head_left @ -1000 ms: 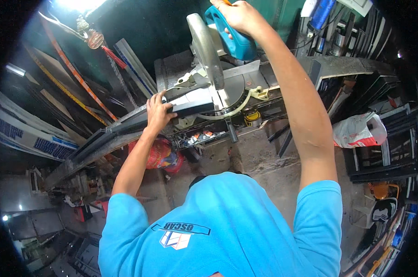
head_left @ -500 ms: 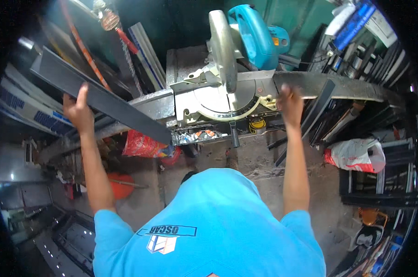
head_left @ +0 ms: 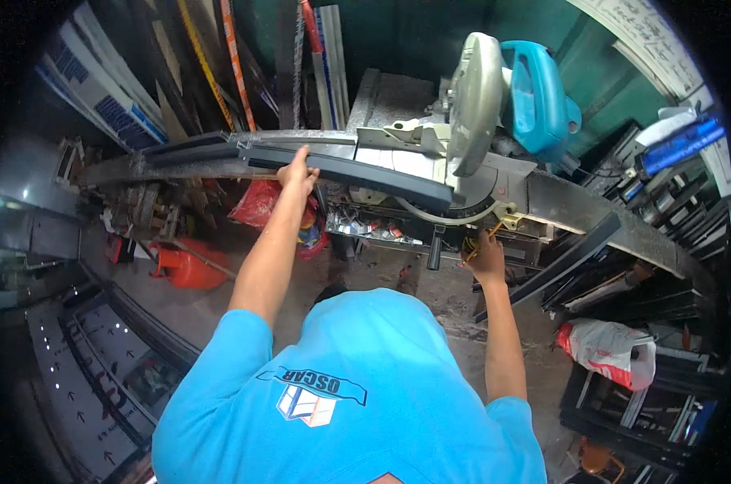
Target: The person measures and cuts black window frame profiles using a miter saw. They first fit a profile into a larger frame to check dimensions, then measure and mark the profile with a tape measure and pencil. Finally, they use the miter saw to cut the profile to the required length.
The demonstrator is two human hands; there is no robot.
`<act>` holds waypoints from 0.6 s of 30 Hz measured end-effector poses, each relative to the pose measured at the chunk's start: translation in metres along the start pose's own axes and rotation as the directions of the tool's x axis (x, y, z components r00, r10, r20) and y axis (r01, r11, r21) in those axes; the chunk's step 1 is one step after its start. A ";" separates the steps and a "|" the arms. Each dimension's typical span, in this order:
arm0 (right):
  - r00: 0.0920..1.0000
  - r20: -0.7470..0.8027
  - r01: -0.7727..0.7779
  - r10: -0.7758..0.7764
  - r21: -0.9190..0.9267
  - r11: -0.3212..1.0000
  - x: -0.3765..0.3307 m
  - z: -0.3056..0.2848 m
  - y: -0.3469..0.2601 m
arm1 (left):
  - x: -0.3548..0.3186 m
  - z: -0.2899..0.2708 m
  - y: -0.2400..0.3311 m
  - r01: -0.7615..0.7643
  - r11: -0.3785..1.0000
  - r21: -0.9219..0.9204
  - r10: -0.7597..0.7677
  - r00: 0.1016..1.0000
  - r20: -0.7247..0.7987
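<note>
My left hand (head_left: 298, 172) is closed on a long dark grey metal profile (head_left: 365, 175), thumb on top. The profile lies across the saw bench, its right end on the base of a miter saw (head_left: 472, 105) with a teal handle, close to the blade guard. In front of the saw's right side, my right hand (head_left: 488, 260) is closed on a thin yellow-orange stick that looks like a pencil (head_left: 494, 231). Its fingers are right at a yellow-and-black tape measure (head_left: 469, 244), partly hidden; whether they grip it I cannot tell.
A ledge with small scraps (head_left: 373, 228) runs below the saw. Long profiles lean on the wall behind. An orange-red gas cylinder (head_left: 190, 264) and a red bag (head_left: 261, 206) are at lower left. A white-and-red plastic bag (head_left: 607, 351) and stacked dark frames stand right.
The profile has swung from a raised slant at the left to lying along the bench up to the saw. My right hand has come down and left to the tape measure. The view has shifted left.
</note>
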State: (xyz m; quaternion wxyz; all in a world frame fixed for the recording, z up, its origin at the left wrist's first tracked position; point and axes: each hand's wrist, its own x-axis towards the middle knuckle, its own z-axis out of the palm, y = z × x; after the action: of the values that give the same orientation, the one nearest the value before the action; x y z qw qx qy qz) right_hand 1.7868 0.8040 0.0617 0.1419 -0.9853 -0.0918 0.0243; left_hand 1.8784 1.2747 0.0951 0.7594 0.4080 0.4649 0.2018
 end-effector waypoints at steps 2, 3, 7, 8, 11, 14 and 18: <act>0.998 0.005 0.070 -0.070 -0.011 0.997 0.005 -0.002 0.002 | 0.002 0.001 -0.004 0.024 1.000 0.005 -0.024 1.000 -0.004; 0.993 0.119 0.007 -0.013 0.051 0.999 0.009 -0.012 -0.001 | 0.010 -0.005 -0.009 0.024 0.999 0.030 -0.025 1.000 0.012; 0.999 0.043 -0.049 0.033 0.434 0.900 0.003 -0.031 0.012 | 0.007 -0.008 -0.023 0.033 0.997 0.070 -0.033 0.999 0.001; 0.997 -0.043 -0.025 0.059 0.553 0.833 -0.004 -0.038 0.015 | 0.001 -0.012 -0.022 0.034 0.997 0.074 -0.035 0.999 0.013; 0.980 0.109 -0.159 0.167 0.932 0.325 -0.030 -0.067 0.003 | -0.040 -0.034 -0.022 -0.235 0.900 0.367 0.158 0.961 0.226; 0.918 0.295 -0.189 0.266 0.912 -0.363 -0.047 -0.069 -0.049 | -0.140 -0.030 -0.026 -0.169 0.815 0.555 -0.261 0.747 0.611; 0.917 0.355 -0.276 0.180 0.893 -0.355 -0.036 -0.010 -0.087 | -0.197 -0.024 -0.055 -0.118 0.773 0.624 -0.573 0.294 0.765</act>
State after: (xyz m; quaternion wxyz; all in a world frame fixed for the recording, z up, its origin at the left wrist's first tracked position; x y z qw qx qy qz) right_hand 1.7368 0.8765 0.0968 0.8594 -0.4630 0.1612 0.1449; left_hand 1.7579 1.1170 0.1517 0.7416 0.5778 0.0337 -0.3391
